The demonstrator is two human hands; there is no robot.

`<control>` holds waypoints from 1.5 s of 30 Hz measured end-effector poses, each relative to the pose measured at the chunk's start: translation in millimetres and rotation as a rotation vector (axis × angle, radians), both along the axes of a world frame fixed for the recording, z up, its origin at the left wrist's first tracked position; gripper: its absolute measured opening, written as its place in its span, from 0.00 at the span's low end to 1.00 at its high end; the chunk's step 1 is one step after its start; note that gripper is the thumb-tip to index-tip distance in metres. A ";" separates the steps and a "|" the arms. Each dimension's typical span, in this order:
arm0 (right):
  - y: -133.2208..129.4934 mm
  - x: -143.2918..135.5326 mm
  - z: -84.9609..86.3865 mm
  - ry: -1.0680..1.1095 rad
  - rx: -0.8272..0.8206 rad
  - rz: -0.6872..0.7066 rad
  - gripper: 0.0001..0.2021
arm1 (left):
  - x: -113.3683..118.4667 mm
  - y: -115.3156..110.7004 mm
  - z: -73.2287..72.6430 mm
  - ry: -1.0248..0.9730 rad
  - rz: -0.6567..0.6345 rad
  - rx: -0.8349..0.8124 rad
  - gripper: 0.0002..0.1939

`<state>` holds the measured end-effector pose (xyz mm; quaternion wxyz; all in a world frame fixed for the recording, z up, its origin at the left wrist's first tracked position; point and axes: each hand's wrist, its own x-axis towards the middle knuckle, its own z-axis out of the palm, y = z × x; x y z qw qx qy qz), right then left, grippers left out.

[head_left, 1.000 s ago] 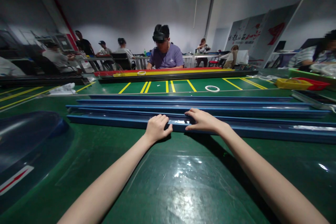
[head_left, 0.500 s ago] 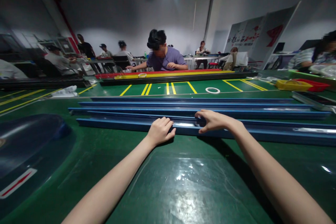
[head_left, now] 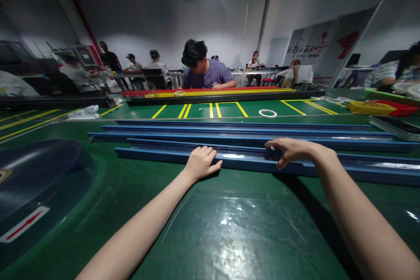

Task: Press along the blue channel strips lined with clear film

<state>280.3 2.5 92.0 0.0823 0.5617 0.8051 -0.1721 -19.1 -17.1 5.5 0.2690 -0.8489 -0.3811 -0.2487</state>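
Observation:
A long blue channel-shaped rail lies across the green table in front of me. My left hand is closed over its walls, fingers bent into the channel and thumb pointing right along the near side. Farther right, my right hand spans the same rail, fingertips at the far wall and thumb at the near wall. Its grip moves with the rail, though the contact is partly hidden. Just behind lie several more blue rails, roughly parallel.
A dark blue rounded object sits at the left, beside a red-and-white arrow label. Beyond the blue rails are a white ring, yellow rails and a yellow tray. A co-worker leans over the far side.
The front blue rail has slid right, its left end now closer to my left hand. My right hand has moved right with it. My left hand has stayed almost in place.

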 end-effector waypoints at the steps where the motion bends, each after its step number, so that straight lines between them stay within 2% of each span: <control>1: -1.2 -1.1 1.3 -0.012 -0.002 -0.003 0.37 | 0.2 0.1 0.0 0.003 0.002 0.001 0.16; 6: -6.0 -10.9 5.9 -0.056 0.015 -0.021 0.36 | 1.6 0.2 1.0 0.007 0.018 0.002 0.18; 10: -5.1 -14.5 2.4 -0.066 0.020 -0.041 0.39 | 1.8 0.0 1.6 0.008 0.020 0.001 0.17; 15: -3.0 -23.3 -10.3 0.034 0.061 0.066 0.43 | 0.8 0.3 1.0 0.008 0.020 0.007 0.17; 20: -4.9 -44.7 -14.9 0.188 0.255 0.217 0.35 | 0.9 0.1 1.4 0.007 0.016 -0.002 0.17; 23: -5.7 -53.2 -16.9 0.248 0.318 0.257 0.36 | 1.0 -0.1 1.2 0.006 0.013 0.000 0.17; 28: -6.6 -61.7 -28.9 0.269 0.308 0.290 0.38 | 0.6 0.6 0.2 0.011 0.009 0.001 0.18; 32: -7.5 -68.9 -35.2 0.246 0.335 0.297 0.34 | 0.3 0.8 -0.3 0.010 0.008 -0.007 0.17; 40: -6.1 -68.5 -32.4 0.219 0.344 0.374 0.31 | -1.8 1.3 -0.3 -0.030 -0.034 -0.031 0.15; 45: -3.8 -62.4 -27.8 0.203 0.298 0.345 0.30 | -1.5 0.4 1.1 -0.022 -0.087 -0.030 0.16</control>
